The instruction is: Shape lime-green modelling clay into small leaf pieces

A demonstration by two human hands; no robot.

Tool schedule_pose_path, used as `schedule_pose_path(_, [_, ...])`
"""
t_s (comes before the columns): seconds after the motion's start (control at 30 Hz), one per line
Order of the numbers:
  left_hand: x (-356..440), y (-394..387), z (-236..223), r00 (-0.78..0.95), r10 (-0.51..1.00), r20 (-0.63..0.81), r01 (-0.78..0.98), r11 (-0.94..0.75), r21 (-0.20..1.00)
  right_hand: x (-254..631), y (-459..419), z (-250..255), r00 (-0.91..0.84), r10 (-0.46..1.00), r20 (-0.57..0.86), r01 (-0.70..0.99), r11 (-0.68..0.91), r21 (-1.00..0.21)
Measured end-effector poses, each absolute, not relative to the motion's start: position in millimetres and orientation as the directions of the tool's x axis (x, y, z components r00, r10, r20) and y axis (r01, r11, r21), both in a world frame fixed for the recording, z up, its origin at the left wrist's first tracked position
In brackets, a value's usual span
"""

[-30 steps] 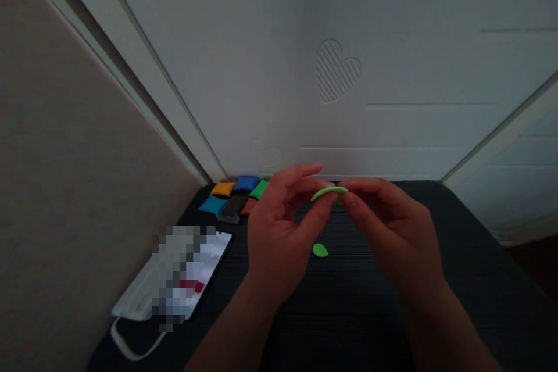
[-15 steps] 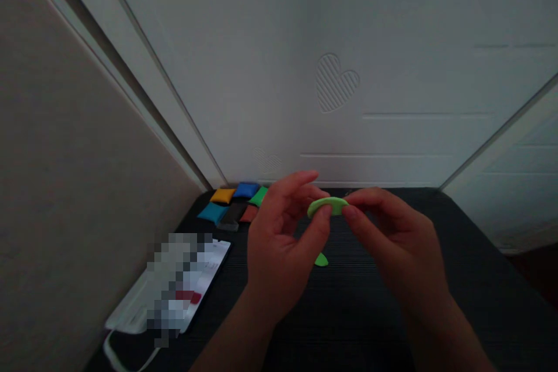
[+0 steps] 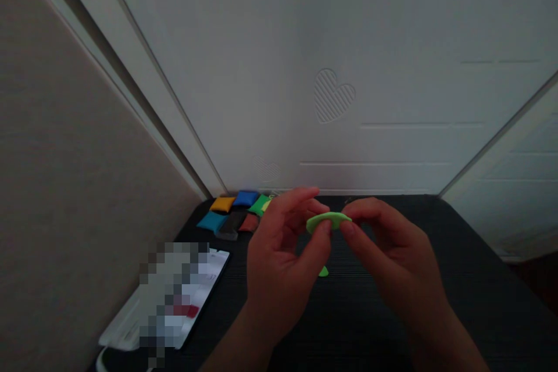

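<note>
Above the dark table, a flattened light-green piece of modelling clay (image 3: pixel 328 220) is held between both hands. My left hand (image 3: pixel 281 258) pinches its left part, thumb in front and fingers behind, the index finger raised. At its right end, my right hand (image 3: pixel 394 250) grips the edge between thumb and fingertips. Below them, a second light-green piece (image 3: pixel 323 271) lies on the table, partly hidden by my left hand. Behind my left hand sit several coloured clay packets, among them a blue one (image 3: pixel 246 198) and a teal one (image 3: pixel 211 221).
A phone (image 3: pixel 209 276) with a lit, partly blurred screen lies at the left of the black table (image 3: pixel 349 325). Beside it is a white object with a white cable (image 3: pixel 102 360). A white panel (image 3: pixel 261 70) with an embossed heart closes off the back; a wall stands at left.
The view has tilted up slightly, so everything sits a little lower. The right end of the clay looks more drawn out and pointed. Both hands keep their grip.
</note>
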State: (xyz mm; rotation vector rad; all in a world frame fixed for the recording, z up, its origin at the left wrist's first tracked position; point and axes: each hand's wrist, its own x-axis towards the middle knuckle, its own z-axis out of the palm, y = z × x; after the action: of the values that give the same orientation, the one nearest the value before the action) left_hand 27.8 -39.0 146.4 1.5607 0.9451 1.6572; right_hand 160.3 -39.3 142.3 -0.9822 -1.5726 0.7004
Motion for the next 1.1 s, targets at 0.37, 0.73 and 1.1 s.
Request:
schedule_pose_path(0.37, [30.0,-39.1,139.9,-0.113,0.815,0.568,-0.003,-0.572,0.82,157.5,-41.2,142.7,-0.063,0.866,0.495,0.215,0.496,-0.841])
schedule_pose_path(0.73, [36.6,-39.5,142.4,-0.127,0.816,0.564,-0.041,-0.572,0.819,154.7,-42.8,142.6,-0.032,0.861,0.507,0.215,0.501,-0.838])
schedule_pose_path(1.1, [31.5,-42.1,145.3,-0.059,0.82,0.569,-0.061,-0.572,0.818,155.2,-46.2,142.6,-0.02,0.874,0.485,0.152,0.482,-0.863])
